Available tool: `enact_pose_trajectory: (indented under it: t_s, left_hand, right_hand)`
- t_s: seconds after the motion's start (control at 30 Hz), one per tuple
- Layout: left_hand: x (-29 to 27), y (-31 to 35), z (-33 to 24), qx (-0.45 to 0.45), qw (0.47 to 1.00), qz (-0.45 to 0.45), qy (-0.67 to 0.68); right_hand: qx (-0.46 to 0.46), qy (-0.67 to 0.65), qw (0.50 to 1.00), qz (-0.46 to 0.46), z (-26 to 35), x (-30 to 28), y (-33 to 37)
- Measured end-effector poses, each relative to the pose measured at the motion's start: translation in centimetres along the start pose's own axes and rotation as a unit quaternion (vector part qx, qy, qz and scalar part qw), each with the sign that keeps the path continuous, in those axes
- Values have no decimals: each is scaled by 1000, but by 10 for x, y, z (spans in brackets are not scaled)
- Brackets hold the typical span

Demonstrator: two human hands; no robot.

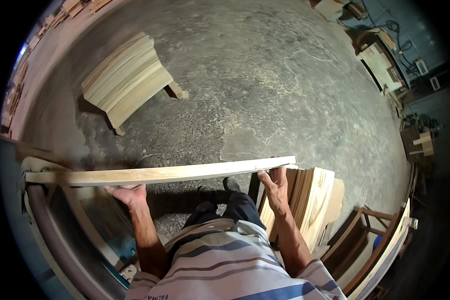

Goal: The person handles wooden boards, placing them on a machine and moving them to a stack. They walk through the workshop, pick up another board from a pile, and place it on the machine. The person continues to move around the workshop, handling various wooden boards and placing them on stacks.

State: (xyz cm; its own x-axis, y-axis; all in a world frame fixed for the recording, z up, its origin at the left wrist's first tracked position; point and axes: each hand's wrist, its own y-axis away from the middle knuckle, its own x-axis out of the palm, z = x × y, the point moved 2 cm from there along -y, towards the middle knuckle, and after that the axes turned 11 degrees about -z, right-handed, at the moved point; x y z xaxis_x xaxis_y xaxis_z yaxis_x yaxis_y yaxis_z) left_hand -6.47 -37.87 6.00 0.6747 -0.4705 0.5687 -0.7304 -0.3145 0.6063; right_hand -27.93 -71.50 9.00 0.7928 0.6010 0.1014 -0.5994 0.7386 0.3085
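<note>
A long pale wooden board (185,171) is held crosswise in front of my body, its narrow edge facing up. My left hand (129,194) supports it from below, left of the middle, palm up with the fingers partly hidden beneath the wood. Near the board's right end, my right hand (276,189) grips it, thumb on the near side and fingers reaching under. The left end lies over a machine (39,210) with a long brown roller or belt; whether they touch, I cannot tell.
Stacked wooden boards (319,200) stand by my right arm. Ahead on the left, joined planks (127,77) rest on low supports on the concrete floor (235,85). A brown wooden frame (355,245) is at lower right. A workbench (382,65) with cables stands far right.
</note>
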Motion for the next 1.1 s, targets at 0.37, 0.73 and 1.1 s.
enact_pose_trajectory:
  t_s: [0.37,0.73,1.1]
  left_hand:
    - [-58,64,-43,175,960,190,110]
    - [-150,151,-76,335,870,337,131]
    - [-331,196,-114,465,824,236,221]
  right_hand:
    - [108,-160,973,124,-16,16,-65]
    - [251,-166,921,247,-36,66,-70]
    - [212,-78,848,479,-16,166,8]
